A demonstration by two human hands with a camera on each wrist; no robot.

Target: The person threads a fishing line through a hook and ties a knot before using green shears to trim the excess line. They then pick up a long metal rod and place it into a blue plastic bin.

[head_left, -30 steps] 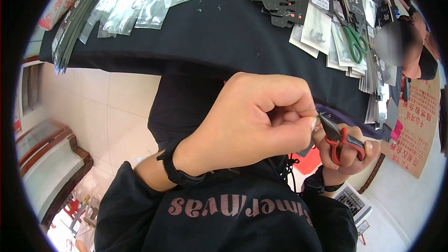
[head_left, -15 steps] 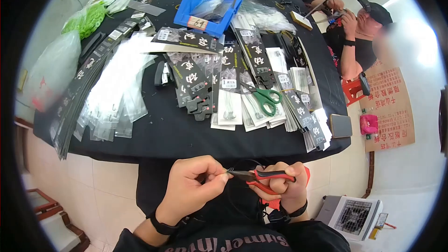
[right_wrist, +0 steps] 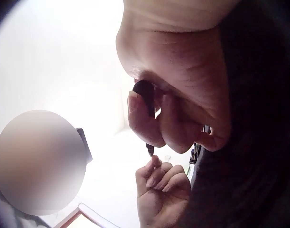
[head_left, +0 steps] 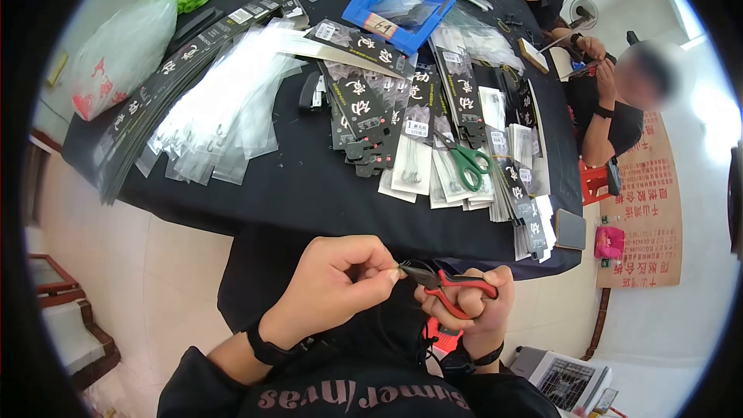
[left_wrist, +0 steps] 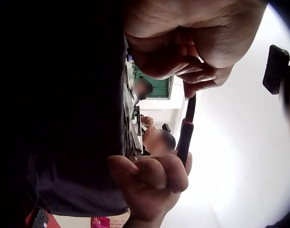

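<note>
In the head view my left hand (head_left: pixel 333 282) pinches a tiny wiry thing (head_left: pixel 404 265) between thumb and index finger. My right hand (head_left: pixel 472 302) grips red-and-black pliers (head_left: pixel 443 280), whose narrow tips meet that thing right at the left fingertips. What exactly is pinched is too small to tell. From the left wrist view, the pliers (left_wrist: pixel 186 130) span the space between the left hand (left_wrist: pixel 197 42) and the right hand (left_wrist: pixel 152 183). The right wrist view has the right fingers curled round a dark handle (right_wrist: pixel 144 89), with the left hand (right_wrist: pixel 163 194) beyond.
On the dark table (head_left: pixel 309 213) lie black printed cards (head_left: pixel 364 108), clear packets (head_left: pixel 224 108), green scissors (head_left: pixel 470 166) and a blue bin (head_left: pixel 402 8). A plastic bag (head_left: pixel 120 58) stands at the left. Other people (head_left: pixel 611 116) sit at the far right side.
The head view has tilted up from a close look at the hands to more of the table, then shifted slightly. Both hands keep their hold, with the plier tips still at the left fingertips.
</note>
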